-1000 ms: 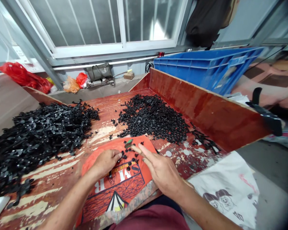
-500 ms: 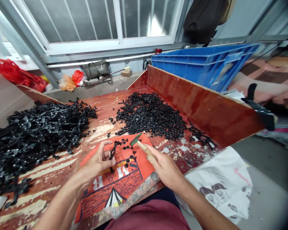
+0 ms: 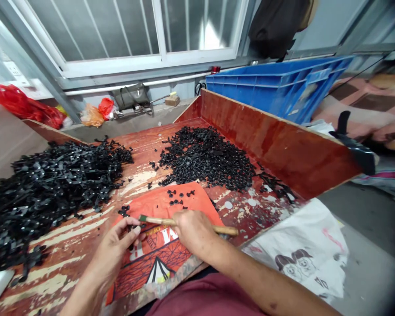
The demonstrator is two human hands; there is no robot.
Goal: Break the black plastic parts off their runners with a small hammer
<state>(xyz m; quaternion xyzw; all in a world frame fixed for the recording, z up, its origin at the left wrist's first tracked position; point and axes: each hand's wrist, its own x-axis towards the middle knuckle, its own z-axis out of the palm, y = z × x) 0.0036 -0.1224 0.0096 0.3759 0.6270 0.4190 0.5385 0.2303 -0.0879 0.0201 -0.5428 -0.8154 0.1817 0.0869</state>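
My left hand [image 3: 120, 239] is over the orange printed cloth [image 3: 197, 197], fingers closed around a small black plastic part [image 3: 130, 228]. The fingers partly cover this piece. My right hand [image 3: 194, 232] is wrapped around the wooden handle of a small green-headed hammer [image 3: 161, 220]. The hammer lies nearly level, and its head is right by my left fingertips; I cannot tell whether it touches the part. Several small black pieces [image 3: 176, 202] lie on the cloth just beyond my hands, and a few more [image 3: 124, 210] sit near its left edge.
A big pile of black plastic parts [image 3: 59, 180] covers the left of the red worktable [image 3: 145, 136]. Another pile of small black pieces [image 3: 210, 158] lies at the centre. A wooden side board [image 3: 266, 136] borders the right, with a blue crate [image 3: 270, 87] behind it and white printed cloth [image 3: 309, 245] nearer me.
My right hand has swung the hammer leftward, bringing its head beside my left fingers. My left hand has shifted left and lower with the black part. A few pieces now show at the cloth's left edge.
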